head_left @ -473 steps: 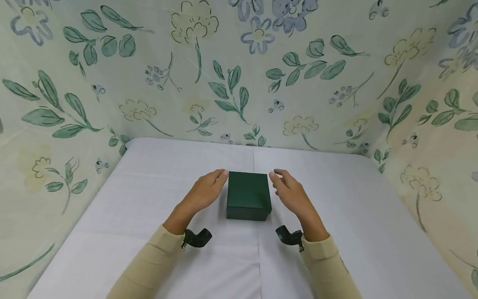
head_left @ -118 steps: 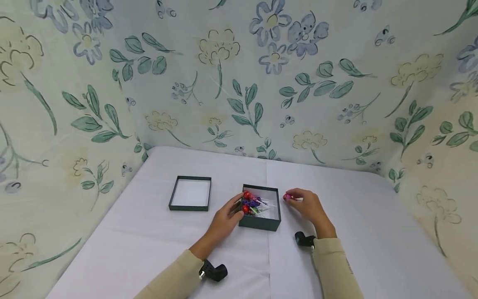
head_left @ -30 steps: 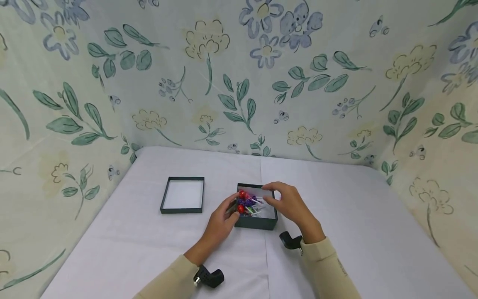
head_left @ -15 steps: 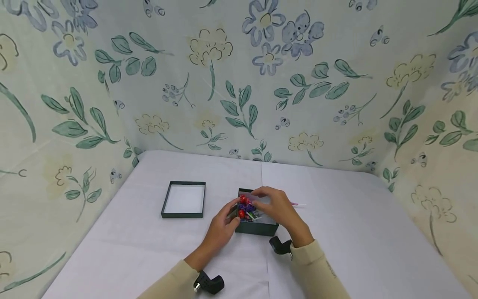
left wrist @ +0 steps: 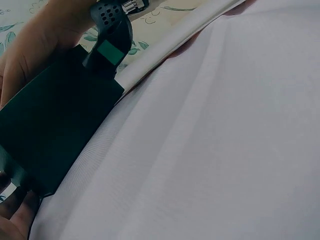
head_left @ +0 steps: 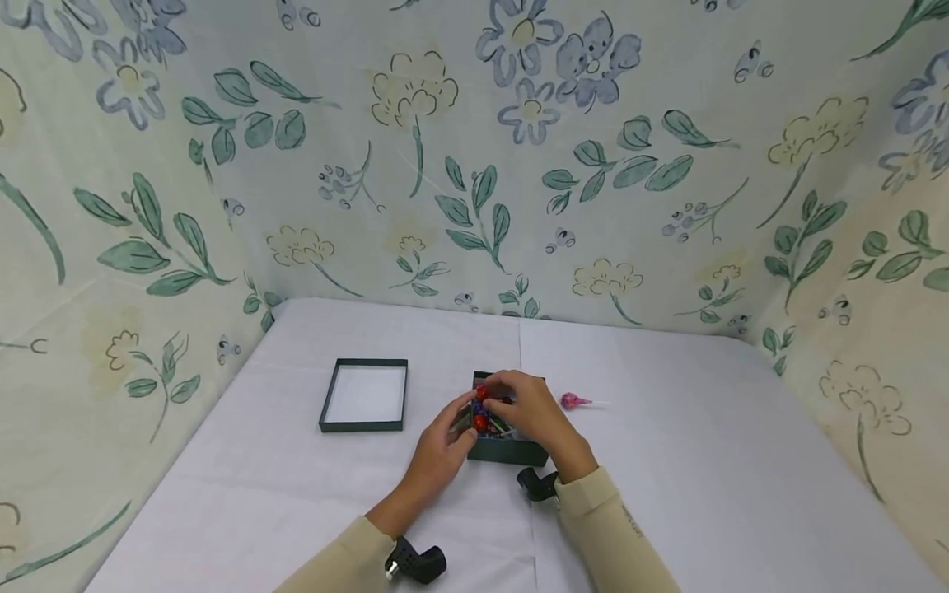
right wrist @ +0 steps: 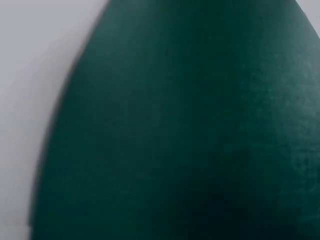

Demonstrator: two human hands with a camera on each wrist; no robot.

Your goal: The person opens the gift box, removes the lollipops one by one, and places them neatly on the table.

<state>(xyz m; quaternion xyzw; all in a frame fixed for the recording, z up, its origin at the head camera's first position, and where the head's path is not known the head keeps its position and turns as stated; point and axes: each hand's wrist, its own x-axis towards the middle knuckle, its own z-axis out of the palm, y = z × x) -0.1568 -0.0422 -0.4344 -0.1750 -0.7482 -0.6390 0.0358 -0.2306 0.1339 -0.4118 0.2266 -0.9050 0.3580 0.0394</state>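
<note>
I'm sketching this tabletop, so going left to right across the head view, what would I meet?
Lid → left hand → box → lollipop.

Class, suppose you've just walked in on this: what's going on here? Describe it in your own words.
A person is busy with an open green box of lollipops on a white cloth. The left hand touches the box's left side, while the right hand reaches in among the lollipops; whether it grips one is hard to tell. One pink lollipop lies on the cloth to the right of the box. The lid lies to the left, its white inside facing up.
</note>
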